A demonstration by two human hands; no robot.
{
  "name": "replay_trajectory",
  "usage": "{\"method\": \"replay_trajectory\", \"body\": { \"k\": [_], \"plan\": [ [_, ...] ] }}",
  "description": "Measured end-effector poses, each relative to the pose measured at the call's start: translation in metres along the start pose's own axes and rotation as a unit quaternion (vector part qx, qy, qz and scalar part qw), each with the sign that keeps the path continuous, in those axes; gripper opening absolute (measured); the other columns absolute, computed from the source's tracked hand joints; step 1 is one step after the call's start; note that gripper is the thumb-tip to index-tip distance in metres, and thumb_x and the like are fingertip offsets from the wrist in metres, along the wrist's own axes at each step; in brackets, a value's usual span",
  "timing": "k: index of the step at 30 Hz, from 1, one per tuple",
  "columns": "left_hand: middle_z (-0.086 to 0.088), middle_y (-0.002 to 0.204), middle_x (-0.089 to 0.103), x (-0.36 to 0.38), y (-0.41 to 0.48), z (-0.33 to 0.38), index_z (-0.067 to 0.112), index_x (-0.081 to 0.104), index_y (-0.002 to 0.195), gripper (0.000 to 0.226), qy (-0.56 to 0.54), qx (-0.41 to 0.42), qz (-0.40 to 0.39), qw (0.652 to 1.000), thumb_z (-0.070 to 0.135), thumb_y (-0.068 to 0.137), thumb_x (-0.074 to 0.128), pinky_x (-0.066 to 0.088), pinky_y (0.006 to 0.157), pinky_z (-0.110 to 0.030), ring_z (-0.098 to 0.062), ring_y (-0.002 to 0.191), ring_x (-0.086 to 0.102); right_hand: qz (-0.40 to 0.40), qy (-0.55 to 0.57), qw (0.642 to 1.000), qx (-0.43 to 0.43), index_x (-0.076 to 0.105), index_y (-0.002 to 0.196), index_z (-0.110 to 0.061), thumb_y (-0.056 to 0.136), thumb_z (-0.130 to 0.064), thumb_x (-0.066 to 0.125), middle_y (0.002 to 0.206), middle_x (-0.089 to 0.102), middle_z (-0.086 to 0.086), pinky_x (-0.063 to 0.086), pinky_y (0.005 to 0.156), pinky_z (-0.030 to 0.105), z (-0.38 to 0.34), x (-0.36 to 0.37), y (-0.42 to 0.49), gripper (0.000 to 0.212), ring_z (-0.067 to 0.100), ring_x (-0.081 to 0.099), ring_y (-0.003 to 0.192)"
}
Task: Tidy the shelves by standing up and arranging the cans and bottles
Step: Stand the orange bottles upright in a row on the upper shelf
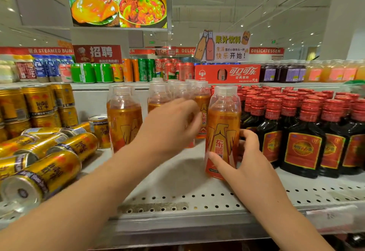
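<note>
A: The gold Red Bull cans [49,171] lie toppled at the left of the shelf [177,197]. Those first?

B: Later, I'd judge. The left hand [169,126] reaches among the back orange bottles [124,120]; it is blurred, so I can't tell its grip.

A: And the front orange bottle [223,124]?

B: It stands upright on the shelf, with the right hand [248,163] curled round its lower label. Slide it squarely back in line, clear of the dark red-capped bottles [302,144] beside it.

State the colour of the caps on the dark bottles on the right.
Red caps, clearest in the head view.
</note>
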State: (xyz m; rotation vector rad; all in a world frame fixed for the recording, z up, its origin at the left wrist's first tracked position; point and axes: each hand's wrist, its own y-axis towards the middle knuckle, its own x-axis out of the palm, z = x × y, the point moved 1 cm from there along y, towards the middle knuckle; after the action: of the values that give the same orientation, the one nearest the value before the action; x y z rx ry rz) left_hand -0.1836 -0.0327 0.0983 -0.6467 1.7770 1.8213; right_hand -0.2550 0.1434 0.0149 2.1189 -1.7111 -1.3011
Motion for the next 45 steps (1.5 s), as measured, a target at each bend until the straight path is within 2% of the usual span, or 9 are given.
{"method": "replay_trajectory", "body": {
  "k": [3,7,11,17,23,29,34,40,45],
  "plan": [
    [0.017,0.084,0.062,0.023,-0.028,0.008,0.035,0.055,0.111,0.016,-0.069,-0.073,-0.089,0.991,0.044,0.099,0.049,0.053,0.066,-0.027,0.001,0.075,0.059,-0.010,-0.092,0.996,-0.017,0.034,0.138,-0.039,0.081,-0.076,0.055,0.109,0.053,-0.016,0.048,0.070,0.019,-0.003,0.001,0.007,0.071,0.003,0.058,0.097],
    [0.014,0.100,0.068,0.044,-0.040,0.003,0.034,0.043,0.132,0.031,-0.120,-0.131,-0.132,0.975,0.042,0.102,0.046,0.056,0.073,-0.031,-0.005,0.084,0.065,-0.040,-0.218,0.975,-0.005,0.037,0.134,-0.025,0.084,-0.078,0.048,0.101,0.059,-0.004,0.047,0.058,0.028,-0.014,0.008,0.029,0.074,0.017,0.063,0.085],
    [0.015,0.113,0.067,0.052,-0.043,-0.003,0.033,0.048,0.135,0.032,-0.140,-0.148,-0.117,0.972,0.039,0.103,0.047,0.058,0.083,-0.031,-0.003,0.094,0.065,-0.041,-0.162,0.986,-0.011,0.031,0.125,-0.019,0.088,-0.063,0.061,0.094,0.066,-0.002,0.049,0.056,0.029,-0.019,0.021,0.041,0.064,0.019,0.067,0.079],
    [0.023,0.121,0.062,0.064,-0.049,-0.006,0.042,0.028,0.149,0.056,-0.197,-0.150,-0.139,0.959,0.037,0.099,0.054,0.049,0.064,-0.009,0.010,0.084,0.062,-0.031,-0.097,0.994,-0.027,0.037,0.104,-0.022,0.098,-0.036,0.060,0.077,0.062,-0.003,0.037,0.047,0.019,-0.014,0.038,0.048,0.028,0.009,0.059,0.062],
    [0.006,0.152,0.046,0.080,-0.036,-0.011,0.034,0.022,0.155,0.070,-0.209,-0.141,-0.210,0.945,0.024,0.093,0.052,0.039,0.096,-0.022,-0.012,0.131,0.051,-0.064,-0.042,0.997,0.015,0.049,0.101,-0.025,0.098,-0.028,0.056,0.084,0.062,-0.005,0.048,0.061,0.026,-0.008,0.045,0.060,0.009,0.008,0.059,0.073],
    [-0.001,0.160,0.034,0.088,-0.019,-0.020,0.026,0.024,0.157,0.068,-0.218,-0.151,-0.246,0.932,0.020,0.097,0.054,0.034,0.096,-0.021,-0.017,0.138,0.043,-0.115,-0.006,0.992,0.043,0.054,0.126,-0.033,0.095,-0.023,0.056,0.101,0.061,-0.014,0.052,0.073,0.025,-0.003,0.055,0.062,0.033,0.004,0.062,0.086],
    [0.013,0.143,0.049,0.052,-0.040,-0.019,0.034,0.040,0.148,0.050,-0.162,-0.107,-0.204,0.960,0.038,0.100,0.051,0.043,0.088,-0.016,0.000,0.110,0.055,-0.111,0.025,0.992,0.049,0.056,0.127,-0.030,0.094,-0.024,0.057,0.100,0.060,-0.018,0.041,0.068,0.016,0.008,0.049,0.058,0.033,0.000,0.059,0.087],
    [0.021,0.094,0.061,-0.033,-0.097,-0.059,0.035,0.058,0.106,0.011,-0.076,-0.166,0.041,0.982,0.038,0.096,0.056,0.055,0.071,-0.021,0.002,0.088,0.060,-0.128,0.032,0.991,0.026,0.056,0.121,-0.037,0.095,-0.030,0.055,0.109,0.061,-0.019,0.049,0.083,0.026,-0.001,0.054,0.049,0.027,-0.002,0.059,0.097],
    [0.012,0.108,0.056,-0.040,-0.107,-0.080,0.029,0.047,0.126,0.044,-0.054,-0.249,0.107,0.961,0.057,0.092,0.054,0.055,0.075,-0.030,-0.006,0.094,0.059,-0.148,0.032,0.988,-0.017,0.058,0.122,-0.037,0.096,-0.030,0.055,0.111,0.061,-0.021,0.043,0.076,0.014,-0.011,0.061,0.041,0.027,-0.010,0.056,0.096]
  ]
}}
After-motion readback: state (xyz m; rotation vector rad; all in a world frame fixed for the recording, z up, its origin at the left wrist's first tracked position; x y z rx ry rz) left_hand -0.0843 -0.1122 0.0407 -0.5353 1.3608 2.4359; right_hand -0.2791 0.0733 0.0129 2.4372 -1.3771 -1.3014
